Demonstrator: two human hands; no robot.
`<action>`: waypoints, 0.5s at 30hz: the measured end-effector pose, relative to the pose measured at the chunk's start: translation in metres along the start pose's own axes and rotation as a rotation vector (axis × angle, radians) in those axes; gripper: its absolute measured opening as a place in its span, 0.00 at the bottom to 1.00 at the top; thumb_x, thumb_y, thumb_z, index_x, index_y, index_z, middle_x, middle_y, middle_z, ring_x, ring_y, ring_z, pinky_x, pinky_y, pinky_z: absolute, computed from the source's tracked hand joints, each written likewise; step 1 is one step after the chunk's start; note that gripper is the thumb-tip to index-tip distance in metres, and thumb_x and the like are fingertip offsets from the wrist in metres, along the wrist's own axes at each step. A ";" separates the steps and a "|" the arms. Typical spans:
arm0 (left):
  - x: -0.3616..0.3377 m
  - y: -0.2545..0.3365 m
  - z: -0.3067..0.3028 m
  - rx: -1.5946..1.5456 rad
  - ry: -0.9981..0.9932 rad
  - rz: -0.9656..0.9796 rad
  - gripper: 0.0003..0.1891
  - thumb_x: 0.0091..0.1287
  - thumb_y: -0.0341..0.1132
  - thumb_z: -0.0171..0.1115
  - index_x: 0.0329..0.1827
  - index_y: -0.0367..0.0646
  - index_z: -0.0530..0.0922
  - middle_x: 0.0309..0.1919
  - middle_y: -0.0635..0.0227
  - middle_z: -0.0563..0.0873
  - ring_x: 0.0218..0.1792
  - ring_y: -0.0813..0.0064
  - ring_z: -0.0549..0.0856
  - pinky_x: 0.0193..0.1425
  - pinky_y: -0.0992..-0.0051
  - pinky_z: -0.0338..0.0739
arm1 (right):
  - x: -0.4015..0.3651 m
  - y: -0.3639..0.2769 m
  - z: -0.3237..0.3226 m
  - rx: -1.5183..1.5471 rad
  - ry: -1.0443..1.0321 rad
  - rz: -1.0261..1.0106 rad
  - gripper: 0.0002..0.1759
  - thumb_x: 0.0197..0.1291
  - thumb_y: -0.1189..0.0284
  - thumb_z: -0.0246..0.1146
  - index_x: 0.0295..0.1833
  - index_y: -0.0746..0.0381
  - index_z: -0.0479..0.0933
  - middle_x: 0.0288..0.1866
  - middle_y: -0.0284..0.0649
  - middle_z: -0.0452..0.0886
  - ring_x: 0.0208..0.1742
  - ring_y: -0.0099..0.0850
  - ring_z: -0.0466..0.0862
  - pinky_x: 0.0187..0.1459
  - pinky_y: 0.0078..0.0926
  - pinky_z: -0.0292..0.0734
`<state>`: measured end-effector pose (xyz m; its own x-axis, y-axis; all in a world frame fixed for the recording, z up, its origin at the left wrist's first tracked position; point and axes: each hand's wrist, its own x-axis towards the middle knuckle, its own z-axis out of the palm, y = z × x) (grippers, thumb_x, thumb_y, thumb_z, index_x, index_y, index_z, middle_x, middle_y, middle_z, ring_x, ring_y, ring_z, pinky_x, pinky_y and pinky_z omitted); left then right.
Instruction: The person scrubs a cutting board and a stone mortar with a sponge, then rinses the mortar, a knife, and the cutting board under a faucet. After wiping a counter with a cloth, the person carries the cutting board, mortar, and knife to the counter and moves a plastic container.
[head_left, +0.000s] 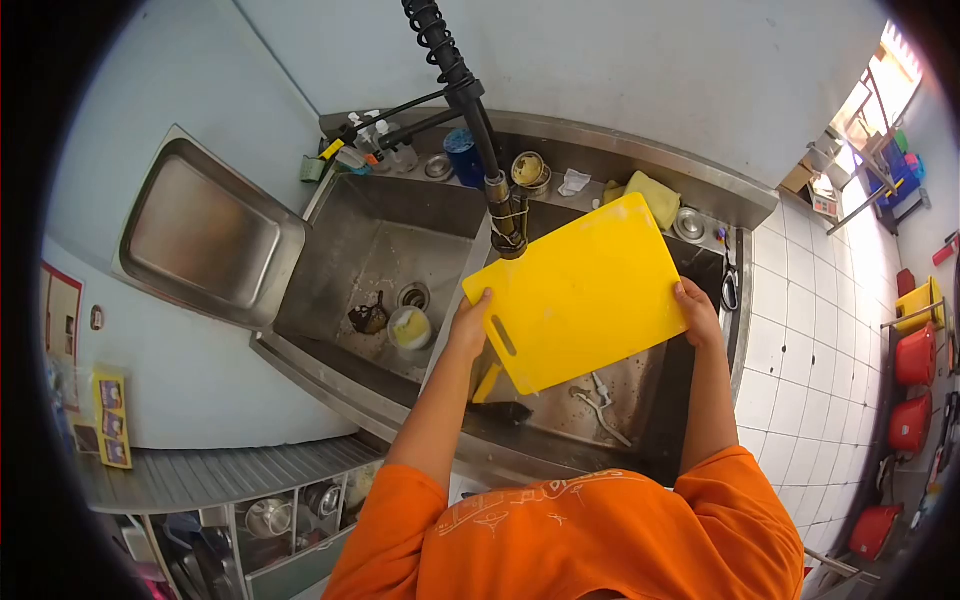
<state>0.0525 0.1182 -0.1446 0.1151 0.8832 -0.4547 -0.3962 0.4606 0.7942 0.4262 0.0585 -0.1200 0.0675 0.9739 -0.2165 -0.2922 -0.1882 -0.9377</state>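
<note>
A yellow cutting board (590,290) with a slot handle is held tilted over the right basin of the steel sink (660,420). My left hand (468,322) grips its left edge near the slot, and my right hand (698,312) grips the right edge. Directly above the board's upper left corner hangs the black spray faucet (508,235). Below the board, a white-handled utensil (603,408) and a yellow-handled tool (488,382) lie in the basin, partly covered. The fingers beneath the board are hidden.
In the left basin sit a white container (410,328) and a dark scrap (368,316) beside the drain. Bottles (385,135), a blue container (462,155) and a yellow cloth (655,198) line the back ledge. Scissors (730,285) rest at the right edge. A steel pan (205,235) stands left.
</note>
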 end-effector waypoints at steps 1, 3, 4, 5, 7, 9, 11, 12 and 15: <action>-0.003 -0.003 0.000 -0.177 -0.068 -0.018 0.19 0.65 0.41 0.56 0.55 0.43 0.69 0.46 0.66 0.78 0.45 0.68 0.78 0.46 0.69 0.73 | -0.003 -0.004 0.002 0.049 0.034 -0.027 0.17 0.65 0.65 0.50 0.52 0.66 0.71 0.44 0.37 0.79 0.42 0.26 0.79 0.45 0.23 0.73; -0.013 -0.008 -0.006 -0.202 -0.098 -0.143 0.19 0.64 0.39 0.57 0.55 0.44 0.68 0.45 0.66 0.78 0.44 0.68 0.79 0.45 0.68 0.74 | -0.005 0.011 -0.005 0.073 0.034 -0.001 0.17 0.65 0.65 0.50 0.52 0.66 0.71 0.44 0.37 0.79 0.43 0.26 0.79 0.45 0.23 0.73; -0.018 -0.009 -0.009 -0.222 -0.130 -0.267 0.19 0.63 0.38 0.59 0.55 0.45 0.68 0.44 0.67 0.78 0.43 0.68 0.79 0.45 0.68 0.74 | -0.004 0.019 -0.007 0.101 0.035 0.023 0.17 0.65 0.64 0.50 0.52 0.66 0.70 0.45 0.37 0.79 0.43 0.26 0.79 0.46 0.23 0.72; -0.024 -0.009 -0.014 -0.219 -0.129 -0.270 0.19 0.63 0.38 0.59 0.55 0.45 0.68 0.44 0.67 0.78 0.43 0.68 0.79 0.45 0.68 0.74 | -0.003 0.028 -0.007 0.104 0.037 0.025 0.17 0.65 0.64 0.50 0.52 0.66 0.70 0.45 0.37 0.79 0.43 0.26 0.79 0.46 0.23 0.72; -0.038 0.000 -0.021 -0.156 -0.125 -0.185 0.15 0.62 0.39 0.59 0.50 0.48 0.71 0.40 0.66 0.79 0.40 0.68 0.80 0.43 0.66 0.74 | -0.002 0.051 -0.001 0.160 0.054 0.086 0.19 0.65 0.63 0.50 0.53 0.65 0.70 0.46 0.38 0.78 0.45 0.27 0.79 0.48 0.23 0.71; -0.047 0.006 -0.037 -0.167 -0.110 -0.207 0.21 0.59 0.30 0.59 0.55 0.50 0.66 0.42 0.66 0.78 0.42 0.68 0.79 0.42 0.67 0.75 | 0.009 0.102 -0.003 0.211 0.092 0.114 0.20 0.66 0.61 0.49 0.53 0.65 0.70 0.47 0.37 0.78 0.46 0.28 0.78 0.50 0.24 0.70; -0.051 0.011 -0.050 -0.095 -0.241 -0.129 0.24 0.56 0.25 0.57 0.56 0.49 0.64 0.42 0.65 0.77 0.40 0.67 0.80 0.39 0.68 0.76 | 0.013 0.128 0.016 0.155 0.163 0.286 0.21 0.66 0.59 0.49 0.53 0.65 0.71 0.48 0.36 0.78 0.47 0.29 0.78 0.51 0.24 0.69; -0.071 0.032 -0.025 -0.111 -0.158 -0.141 0.26 0.52 0.21 0.53 0.56 0.47 0.63 0.40 0.65 0.77 0.36 0.68 0.80 0.36 0.70 0.76 | 0.013 0.133 0.026 0.163 0.157 0.286 0.21 0.66 0.59 0.49 0.53 0.65 0.71 0.48 0.36 0.78 0.47 0.29 0.78 0.51 0.24 0.69; -0.090 0.046 -0.016 0.007 -0.145 -0.041 0.21 0.54 0.23 0.52 0.52 0.46 0.65 0.36 0.66 0.77 0.32 0.73 0.78 0.30 0.74 0.72 | 0.013 0.150 0.056 0.034 0.132 0.350 0.22 0.66 0.59 0.48 0.54 0.65 0.71 0.48 0.37 0.78 0.47 0.30 0.78 0.51 0.24 0.69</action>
<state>0.0092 0.0580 -0.0737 0.2616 0.8669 -0.4244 -0.3825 0.4968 0.7790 0.3297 0.0505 -0.2479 0.0796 0.8264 -0.5575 -0.3503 -0.5004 -0.7918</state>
